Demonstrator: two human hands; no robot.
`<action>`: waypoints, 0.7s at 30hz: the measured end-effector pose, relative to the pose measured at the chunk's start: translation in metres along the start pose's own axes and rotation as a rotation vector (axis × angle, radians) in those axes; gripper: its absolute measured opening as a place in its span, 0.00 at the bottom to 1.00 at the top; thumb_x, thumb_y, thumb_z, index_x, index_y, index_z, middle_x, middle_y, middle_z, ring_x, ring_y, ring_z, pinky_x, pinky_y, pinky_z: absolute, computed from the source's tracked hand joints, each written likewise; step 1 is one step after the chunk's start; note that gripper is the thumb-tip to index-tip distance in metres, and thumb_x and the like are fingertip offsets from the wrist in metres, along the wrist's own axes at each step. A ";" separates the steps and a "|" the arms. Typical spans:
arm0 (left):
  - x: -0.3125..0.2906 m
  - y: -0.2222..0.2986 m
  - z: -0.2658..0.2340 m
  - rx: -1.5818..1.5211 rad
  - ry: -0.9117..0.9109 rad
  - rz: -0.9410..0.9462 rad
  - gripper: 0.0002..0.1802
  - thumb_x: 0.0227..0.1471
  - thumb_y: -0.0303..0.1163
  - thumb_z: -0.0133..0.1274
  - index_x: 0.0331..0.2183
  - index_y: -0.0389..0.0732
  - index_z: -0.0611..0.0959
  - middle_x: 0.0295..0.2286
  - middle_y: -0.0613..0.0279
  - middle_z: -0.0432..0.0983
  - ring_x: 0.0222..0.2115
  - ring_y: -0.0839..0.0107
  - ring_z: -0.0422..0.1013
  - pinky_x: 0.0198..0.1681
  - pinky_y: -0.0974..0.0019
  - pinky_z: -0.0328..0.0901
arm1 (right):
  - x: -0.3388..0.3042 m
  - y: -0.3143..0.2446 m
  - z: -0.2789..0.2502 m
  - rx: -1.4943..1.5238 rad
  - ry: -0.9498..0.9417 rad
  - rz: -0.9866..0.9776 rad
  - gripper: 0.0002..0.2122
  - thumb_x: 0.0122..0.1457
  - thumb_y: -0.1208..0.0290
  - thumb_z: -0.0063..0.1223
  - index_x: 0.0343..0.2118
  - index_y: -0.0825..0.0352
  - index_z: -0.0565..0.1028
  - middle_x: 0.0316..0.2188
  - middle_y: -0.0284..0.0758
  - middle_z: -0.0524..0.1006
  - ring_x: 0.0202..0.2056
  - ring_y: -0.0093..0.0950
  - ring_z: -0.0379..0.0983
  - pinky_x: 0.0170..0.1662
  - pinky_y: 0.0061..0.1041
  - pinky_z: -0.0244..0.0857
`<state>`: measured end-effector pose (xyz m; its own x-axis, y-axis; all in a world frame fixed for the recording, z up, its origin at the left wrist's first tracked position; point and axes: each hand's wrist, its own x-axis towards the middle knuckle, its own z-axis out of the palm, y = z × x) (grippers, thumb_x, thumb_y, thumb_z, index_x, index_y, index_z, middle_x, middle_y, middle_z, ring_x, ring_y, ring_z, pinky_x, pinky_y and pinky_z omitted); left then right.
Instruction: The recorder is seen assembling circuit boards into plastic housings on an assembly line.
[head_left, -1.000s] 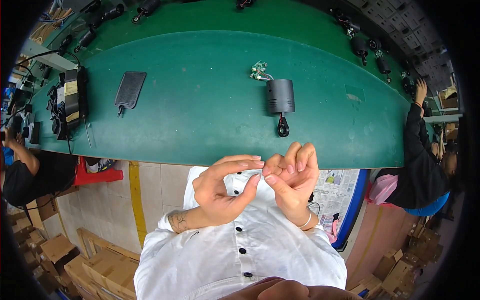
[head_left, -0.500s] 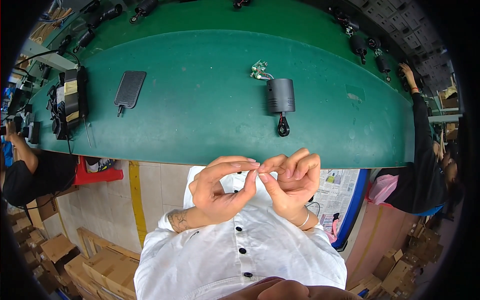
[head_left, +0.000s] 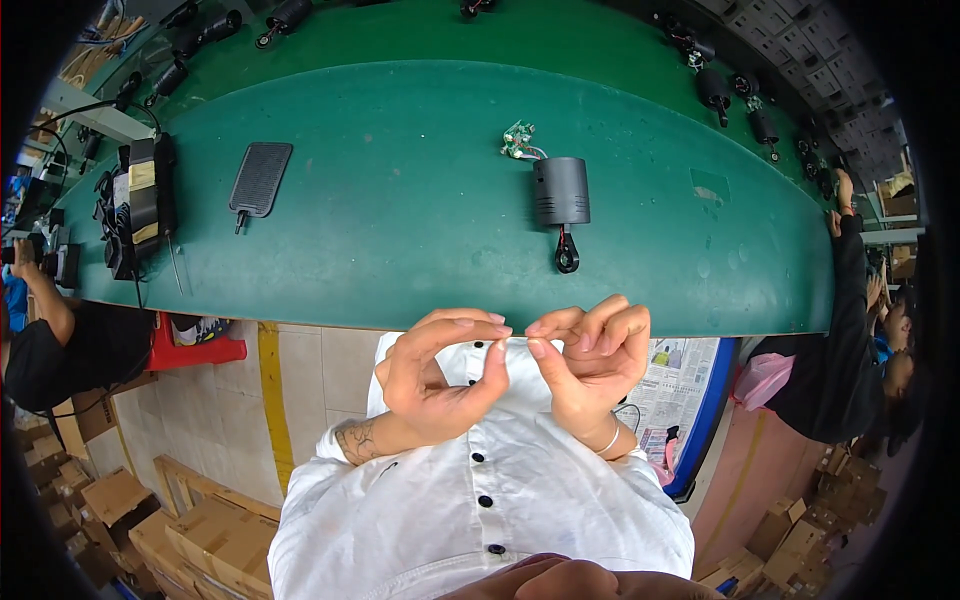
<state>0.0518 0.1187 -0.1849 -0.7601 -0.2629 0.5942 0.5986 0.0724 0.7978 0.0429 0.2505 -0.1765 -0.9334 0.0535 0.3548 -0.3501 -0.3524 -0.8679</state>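
Note:
Just off the near table edge, my left hand [head_left: 440, 375] and my right hand [head_left: 590, 365] are raised in front of the white shirt. Each pinches thumb and forefinger together, the two pairs of fingertips facing each other across a small gap. Something thin and faint seems to run between them, too small to make out. Beyond them on the table lies a dark grey cylindrical housing [head_left: 562, 190], with a green circuit board [head_left: 518, 140] wired to its far end. A black ring-ended piece [head_left: 567, 257] sticks out of its near end.
On the green table [head_left: 400, 220] lie a dark ribbed pad [head_left: 261, 180], a black taped device [head_left: 145, 190] with cables, and a thin screwdriver [head_left: 175, 262]. More black units line the green strip behind. Co-workers sit at both sides; cardboard boxes [head_left: 215, 540] stand on the floor.
My fingertips have drawn apart, the left hand slightly left and the right hand slightly right. At the far right, the co-worker's arm has shifted back from the units.

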 end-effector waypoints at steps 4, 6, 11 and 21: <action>-0.001 -0.001 -0.004 0.036 -0.009 -0.097 0.25 0.32 0.10 0.59 0.36 0.33 0.71 0.24 0.56 0.78 0.26 0.63 0.76 0.30 0.67 0.71 | 0.002 -0.001 -0.002 -0.026 0.018 0.003 0.24 0.41 0.94 0.55 0.30 0.61 0.54 0.28 0.30 0.60 0.30 0.33 0.75 0.36 0.25 0.71; 0.002 -0.002 -0.004 0.062 0.005 -0.075 0.23 0.33 0.11 0.59 0.36 0.34 0.71 0.26 0.57 0.77 0.27 0.65 0.75 0.31 0.69 0.70 | 0.003 0.000 -0.002 -0.022 0.038 -0.006 0.24 0.41 0.94 0.55 0.30 0.61 0.54 0.28 0.30 0.60 0.30 0.33 0.75 0.36 0.25 0.71; 0.009 -0.005 -0.003 -0.049 0.006 -0.095 0.22 0.35 0.10 0.57 0.36 0.36 0.70 0.29 0.61 0.72 0.28 0.70 0.71 0.32 0.72 0.66 | 0.004 0.000 -0.002 -0.024 0.061 -0.012 0.24 0.41 0.94 0.55 0.30 0.61 0.54 0.28 0.30 0.60 0.31 0.34 0.74 0.36 0.24 0.70; 0.012 -0.002 -0.008 -1.004 -0.055 -0.615 0.27 0.33 0.08 0.44 0.36 0.45 0.63 0.28 0.69 0.57 0.24 0.79 0.57 0.30 0.76 0.54 | 0.003 0.002 0.000 -0.049 0.030 -0.081 0.23 0.41 0.93 0.55 0.29 0.61 0.54 0.28 0.31 0.60 0.30 0.35 0.74 0.35 0.25 0.70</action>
<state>0.0437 0.1082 -0.1802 -0.9854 0.0542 0.1611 0.0397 -0.8482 0.5282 0.0394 0.2503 -0.1770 -0.9034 0.1080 0.4150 -0.4277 -0.2992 -0.8530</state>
